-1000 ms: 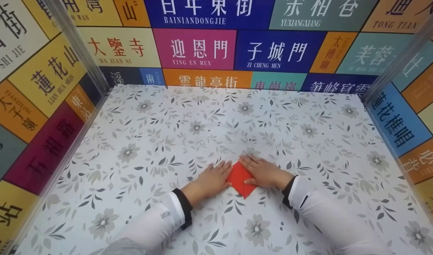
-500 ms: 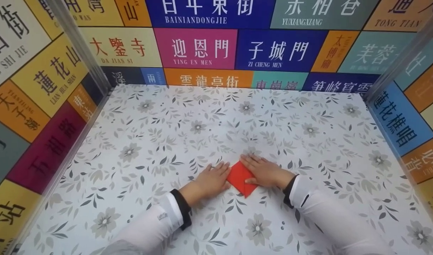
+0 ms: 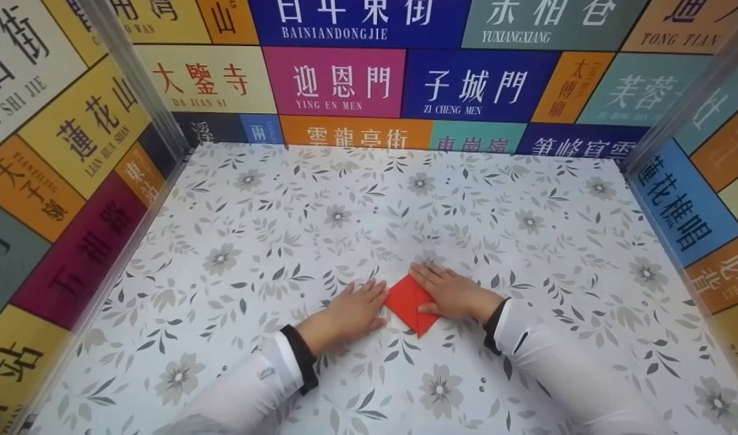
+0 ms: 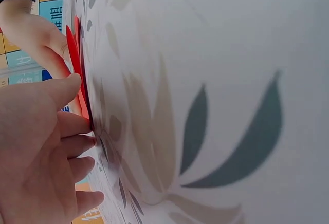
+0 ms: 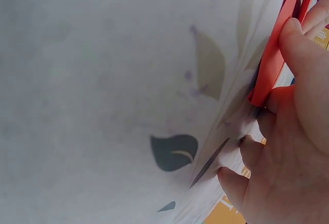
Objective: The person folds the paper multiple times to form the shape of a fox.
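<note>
A folded piece of red paper (image 3: 406, 304) lies flat on the floral surface, one corner pointing toward me. In the head view my right hand (image 3: 456, 294) rests along its right side, fingers extended and thumb on the paper near the lower fold. The right wrist view has the right thumb (image 5: 295, 36) pressing the red paper (image 5: 272, 62), whose layers stand slightly apart. Just left of the paper, my left hand (image 3: 356, 311) lies with its fingers spread and holds nothing. Seen from the left wrist, the left hand (image 4: 43, 142) is close beside the paper's edge (image 4: 77, 64).
A white sheet with grey flowers and leaves (image 3: 320, 199) covers the table. Upright panels printed with colourful Chinese place-name signs (image 3: 336, 84) stand at the back and both sides, with clear strips (image 3: 148, 99) at the corners.
My left hand has drawn slightly left, off the paper's left edge, its thumb now away from the paper. The right hand keeps its place on the paper.
</note>
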The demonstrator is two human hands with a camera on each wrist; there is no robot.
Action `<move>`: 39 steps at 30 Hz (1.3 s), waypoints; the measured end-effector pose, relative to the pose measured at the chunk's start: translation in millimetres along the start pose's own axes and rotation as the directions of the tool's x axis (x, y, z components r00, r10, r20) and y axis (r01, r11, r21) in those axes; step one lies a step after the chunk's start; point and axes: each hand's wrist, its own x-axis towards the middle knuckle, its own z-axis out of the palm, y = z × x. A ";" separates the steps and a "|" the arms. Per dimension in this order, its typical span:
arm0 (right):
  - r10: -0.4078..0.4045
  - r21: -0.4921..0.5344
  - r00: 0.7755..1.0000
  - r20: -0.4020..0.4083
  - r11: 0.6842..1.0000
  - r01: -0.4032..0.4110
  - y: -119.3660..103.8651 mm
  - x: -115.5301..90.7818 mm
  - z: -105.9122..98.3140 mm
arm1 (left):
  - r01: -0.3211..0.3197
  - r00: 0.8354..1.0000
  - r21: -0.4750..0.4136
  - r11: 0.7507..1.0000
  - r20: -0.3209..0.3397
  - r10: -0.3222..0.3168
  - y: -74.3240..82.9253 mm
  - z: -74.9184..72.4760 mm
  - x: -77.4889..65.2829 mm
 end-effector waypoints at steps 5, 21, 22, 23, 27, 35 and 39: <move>0.013 0.002 1.000 0.014 1.000 -0.013 -0.6 0.2 -1.0 | -0.023 1.000 0.015 1.000 0.003 0.023 -1.0 -1.4 -1.7; -0.001 0.014 1.000 0.007 1.000 0.001 -2.2 -1.2 -0.1 | -0.029 0.999 -0.047 0.998 0.016 0.030 -4.6 2.6 -5.2; 0.000 0.015 1.000 0.007 1.000 0.000 -1.8 -1.6 -0.6 | -0.030 0.999 -0.054 0.998 0.016 0.031 -4.8 2.1 -5.7; 0.001 0.016 1.000 0.007 1.000 -0.001 -1.5 -1.9 -1.1 | -0.032 0.999 -0.057 0.998 0.015 0.033 -5.3 1.8 -6.1; 0.004 0.015 1.000 0.004 1.000 -0.004 -0.2 -3.3 -2.6 | -0.040 0.999 -0.058 0.998 0.009 0.041 -6.7 1.3 -8.7; -0.007 0.015 1.000 -0.008 1.000 0.007 -0.6 -2.1 0.6 | -0.006 0.999 0.009 1.000 0.034 0.006 -0.6 1.3 -12.6; -0.005 0.028 1.000 -0.006 1.000 0.005 -1.0 -3.0 -1.4 | 0.008 0.998 0.080 0.997 0.058 -0.012 2.8 0.8 -13.8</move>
